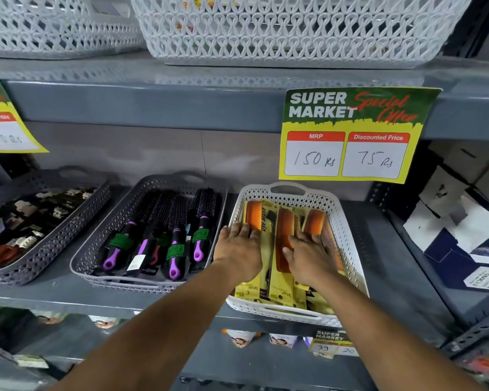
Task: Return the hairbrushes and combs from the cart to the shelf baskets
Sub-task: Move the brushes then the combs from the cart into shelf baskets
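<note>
A white lattice basket (347, 249) on the grey shelf holds several orange combs (284, 235) in yellow card packs. Both my hands rest flat inside it on the packs. My left hand (239, 249) lies on the left pack, fingers stretched forward and together. My right hand (308, 255) presses on the packs to the right, fingers spread. To the left, a grey basket (91, 255) contains several round hairbrushes (178, 238) with black and purple handles and green tags. The cart is out of view.
A second grey basket (54, 244) of hair clips sits at far left. A price sign (350, 136) hangs from the upper shelf edge above the comb basket. White baskets (280, 29) stand on the shelf above. Boxes are stacked at right; packaged goods fill the lower shelf.
</note>
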Motion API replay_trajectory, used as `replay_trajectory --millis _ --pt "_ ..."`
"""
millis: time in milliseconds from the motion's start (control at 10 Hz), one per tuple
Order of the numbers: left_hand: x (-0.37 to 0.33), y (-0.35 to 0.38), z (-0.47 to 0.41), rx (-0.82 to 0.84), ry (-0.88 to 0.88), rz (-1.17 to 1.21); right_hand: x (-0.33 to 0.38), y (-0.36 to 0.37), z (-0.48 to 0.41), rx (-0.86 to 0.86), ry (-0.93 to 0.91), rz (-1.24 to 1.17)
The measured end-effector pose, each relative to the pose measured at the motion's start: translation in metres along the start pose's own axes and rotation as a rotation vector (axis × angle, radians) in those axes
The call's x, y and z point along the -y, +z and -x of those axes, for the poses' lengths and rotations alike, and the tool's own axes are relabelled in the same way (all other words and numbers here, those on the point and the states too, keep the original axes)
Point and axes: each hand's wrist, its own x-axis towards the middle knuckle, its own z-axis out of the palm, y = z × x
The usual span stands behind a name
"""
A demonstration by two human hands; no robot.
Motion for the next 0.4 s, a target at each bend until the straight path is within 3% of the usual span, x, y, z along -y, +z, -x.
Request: replay_trajectory --millis 300,400 --pt "0.004 -0.008 0.019 -0.056 0.051 0.114 0.017 -0.026 0.022 -0.127 -0.005 0.036" --pt "-0.005 -0.031 0.046 -0.209 0.106 0.178 0.036 -0.037 0.043 -0.312 -0.059 0.018"
